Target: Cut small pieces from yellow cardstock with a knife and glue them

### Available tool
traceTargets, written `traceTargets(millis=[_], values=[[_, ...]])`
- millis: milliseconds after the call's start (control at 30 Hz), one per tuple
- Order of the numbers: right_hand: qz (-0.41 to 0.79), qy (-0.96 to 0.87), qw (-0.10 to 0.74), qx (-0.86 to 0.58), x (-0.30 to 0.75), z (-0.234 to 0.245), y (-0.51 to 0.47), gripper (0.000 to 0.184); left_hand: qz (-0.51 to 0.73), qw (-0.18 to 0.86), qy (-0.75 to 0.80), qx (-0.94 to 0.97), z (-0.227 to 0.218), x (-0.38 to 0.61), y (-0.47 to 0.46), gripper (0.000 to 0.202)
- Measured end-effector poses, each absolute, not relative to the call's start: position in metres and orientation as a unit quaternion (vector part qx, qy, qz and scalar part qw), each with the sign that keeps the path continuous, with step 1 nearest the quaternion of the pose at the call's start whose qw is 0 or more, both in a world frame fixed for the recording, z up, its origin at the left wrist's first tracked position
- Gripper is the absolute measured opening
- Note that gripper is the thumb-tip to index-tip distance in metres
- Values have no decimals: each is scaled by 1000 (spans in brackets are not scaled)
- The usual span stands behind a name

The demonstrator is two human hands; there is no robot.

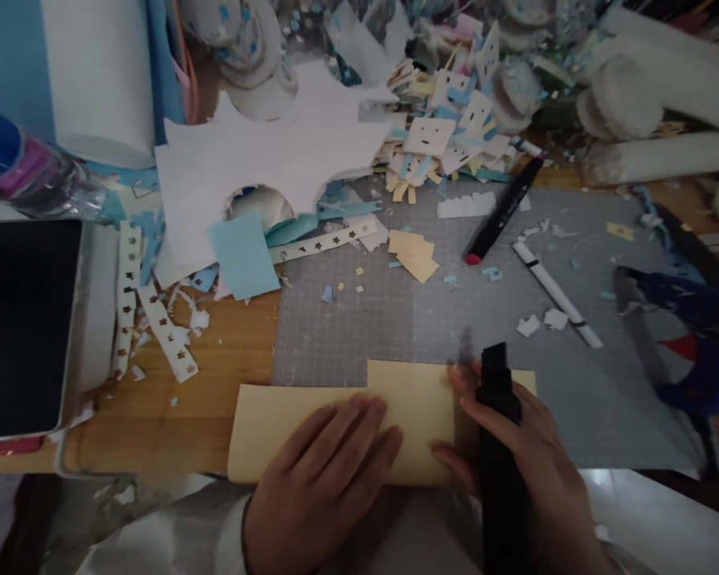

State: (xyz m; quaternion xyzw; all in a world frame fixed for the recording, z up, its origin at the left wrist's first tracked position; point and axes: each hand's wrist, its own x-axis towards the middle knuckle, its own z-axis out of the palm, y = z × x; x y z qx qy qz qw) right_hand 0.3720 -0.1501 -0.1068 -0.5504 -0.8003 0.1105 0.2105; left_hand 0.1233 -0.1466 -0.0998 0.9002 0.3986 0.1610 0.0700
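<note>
Wooden tabletop [144, 427] surrounds a grey cutting mat [347, 335], whose far edge is crowded with scraps. Over the mat's near-left corner lies the yellow paper [416, 399], partly on bare wood. At the mat's near edge, the left hand [329, 459] rests flat on the paper, fingers extended and gripping nothing, probably to keep it from sliding. Farther right along that edge, the right hand [533, 447] curls round a black tool [498, 399], perhaps tucked palmward so the fingertips can steady the sheet; how firmly, I cannot tell. The paper thus lies beneath the left fingers and extends under the right hand, outside its hold on the tool. Toward the mat's far side rests a black marker [506, 209].
</note>
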Motion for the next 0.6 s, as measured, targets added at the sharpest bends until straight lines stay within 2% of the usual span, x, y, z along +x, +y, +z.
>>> traceTargets(millis=[267, 367, 467, 533, 600], values=[[133, -774, 221, -578, 376, -104, -150, 49, 169, 97, 388, 901, -101, 122, -144, 32], [191, -704, 313, -608, 376, -94, -149, 55, 175, 99, 391, 898, -101, 123, -145, 31], [140, -608, 423, -657, 375, -87, -149, 49, 168, 92, 397, 897, -101, 124, -146, 32], [85, -565, 429, -700, 374, -85, -148, 38, 162, 88, 400, 898, -100, 124, -148, 33], [93, -552, 440, -702, 371, -85, -147, 37, 158, 86, 404, 897, -99, 124, -149, 33]])
